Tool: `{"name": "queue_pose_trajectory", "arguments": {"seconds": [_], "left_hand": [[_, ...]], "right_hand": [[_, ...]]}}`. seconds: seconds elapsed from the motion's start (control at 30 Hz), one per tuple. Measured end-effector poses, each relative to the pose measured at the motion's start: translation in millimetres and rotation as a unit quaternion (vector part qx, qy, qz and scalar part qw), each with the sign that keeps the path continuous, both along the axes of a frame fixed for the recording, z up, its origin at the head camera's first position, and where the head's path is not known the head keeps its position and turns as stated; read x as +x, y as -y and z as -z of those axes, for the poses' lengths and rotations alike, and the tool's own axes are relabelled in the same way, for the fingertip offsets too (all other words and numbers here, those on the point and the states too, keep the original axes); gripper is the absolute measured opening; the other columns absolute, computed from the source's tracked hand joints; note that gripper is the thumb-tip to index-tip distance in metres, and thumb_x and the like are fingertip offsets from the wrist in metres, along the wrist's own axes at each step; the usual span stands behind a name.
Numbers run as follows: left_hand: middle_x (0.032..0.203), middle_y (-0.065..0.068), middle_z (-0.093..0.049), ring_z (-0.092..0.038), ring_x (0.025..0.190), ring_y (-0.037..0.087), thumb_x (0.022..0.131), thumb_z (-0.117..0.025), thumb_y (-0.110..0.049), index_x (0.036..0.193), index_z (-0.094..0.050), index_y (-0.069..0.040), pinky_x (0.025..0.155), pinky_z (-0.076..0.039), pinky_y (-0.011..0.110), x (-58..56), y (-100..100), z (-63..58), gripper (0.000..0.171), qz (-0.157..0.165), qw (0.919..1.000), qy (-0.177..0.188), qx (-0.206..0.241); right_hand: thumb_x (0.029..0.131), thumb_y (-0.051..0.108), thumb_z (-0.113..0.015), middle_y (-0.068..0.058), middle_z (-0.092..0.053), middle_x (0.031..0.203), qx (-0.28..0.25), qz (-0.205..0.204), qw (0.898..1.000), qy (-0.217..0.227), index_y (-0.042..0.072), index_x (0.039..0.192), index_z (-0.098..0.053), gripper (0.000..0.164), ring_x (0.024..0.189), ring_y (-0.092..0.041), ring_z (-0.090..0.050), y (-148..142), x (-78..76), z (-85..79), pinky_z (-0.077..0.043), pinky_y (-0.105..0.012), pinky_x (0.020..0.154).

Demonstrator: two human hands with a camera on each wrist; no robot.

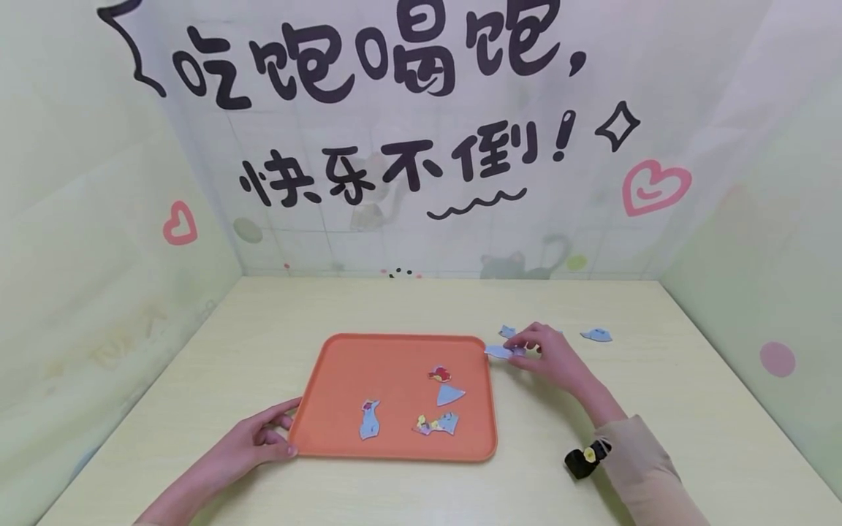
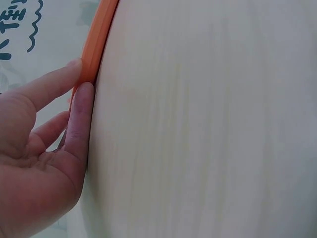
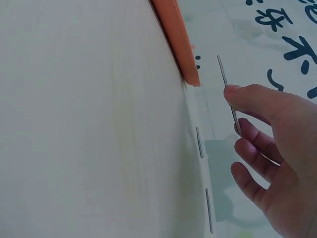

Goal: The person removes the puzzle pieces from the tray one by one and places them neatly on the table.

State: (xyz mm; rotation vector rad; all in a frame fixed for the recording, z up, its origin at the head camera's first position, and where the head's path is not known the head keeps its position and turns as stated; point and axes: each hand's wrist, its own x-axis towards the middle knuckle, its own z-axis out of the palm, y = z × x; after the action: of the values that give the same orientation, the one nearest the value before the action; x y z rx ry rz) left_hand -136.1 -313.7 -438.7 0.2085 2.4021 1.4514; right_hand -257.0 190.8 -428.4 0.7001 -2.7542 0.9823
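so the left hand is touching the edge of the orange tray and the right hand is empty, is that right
The right hand is not empty: the head view shows it pinching a pale blue piece. The left hand is touching the edge of the orange tray.

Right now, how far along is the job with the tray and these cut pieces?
Partly along, it seems. Done: several cut pieces lie on the orange tray. Under way: the right hand pinches another piece near the tray's far right corner; the left hand holds the tray. Remaining: at least two pieces on the table.
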Motion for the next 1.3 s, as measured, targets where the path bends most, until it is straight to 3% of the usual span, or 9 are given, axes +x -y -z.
{"name": "queue_pose_trajectory", "arguments": {"seconds": [0.2, 0.6, 1.1, 1.3], "left_hand": [[0.123, 0.02, -0.052, -0.063, 0.087, 0.007, 0.085, -0.076, -0.018, 0.154, -0.027, 0.001, 0.078, -0.05, 0.02, 0.1, 0.2, 0.8, 0.087, -0.003, 1.0, 0.0, -0.002], [0.123, 0.019, -0.052, -0.063, 0.085, 0.006, 0.089, -0.072, -0.015, 0.154, -0.024, 0.004, 0.078, -0.049, 0.02, 0.6, 1.6, 2.1, 0.083, 0.017, 0.9996, -0.008, 0.02], [0.124, 0.019, -0.051, -0.063, 0.085, 0.006, 0.088, -0.073, -0.016, 0.154, -0.025, 0.003, 0.078, -0.049, 0.02, 1.0, 1.3, 1.1, 0.084, 0.015, 0.9997, -0.01, 0.014], [0.124, 0.02, -0.052, -0.064, 0.086, 0.006, 0.088, -0.073, -0.016, 0.154, -0.024, 0.004, 0.077, -0.048, 0.02, 0.8, 1.3, 1.1, 0.085, 0.015, 0.9998, -0.012, 0.011]], "right_hand": [[0.085, 0.012, -0.075, -0.005, -0.066, 0.094, 0.032, -0.001, 0.999, 0.0, 0.011, 0.103, -0.076, 0.018, 0.087, -0.019, -0.059, -5.7, -4.2, 2.8, -0.048, -0.033, 0.077], [0.086, 0.014, -0.074, -0.005, -0.064, 0.097, 0.061, 0.029, 0.995, 0.069, 0.014, 0.105, -0.075, 0.019, 0.088, -0.018, -0.056, -10.8, -7.5, 3.8, -0.046, -0.032, 0.078], [0.084, 0.011, -0.075, -0.003, -0.06, 0.088, 0.077, 0.013, 0.993, 0.091, 0.012, 0.103, -0.074, 0.018, 0.083, -0.017, -0.048, -12.6, -9.2, 2.5, -0.039, -0.03, 0.073], [0.083, 0.013, -0.078, -0.006, -0.063, 0.097, 0.089, 0.003, 0.992, 0.093, 0.012, 0.11, -0.073, 0.028, 0.089, -0.018, -0.054, -12.8, -8.8, 0.4, -0.045, -0.034, 0.078]]}}
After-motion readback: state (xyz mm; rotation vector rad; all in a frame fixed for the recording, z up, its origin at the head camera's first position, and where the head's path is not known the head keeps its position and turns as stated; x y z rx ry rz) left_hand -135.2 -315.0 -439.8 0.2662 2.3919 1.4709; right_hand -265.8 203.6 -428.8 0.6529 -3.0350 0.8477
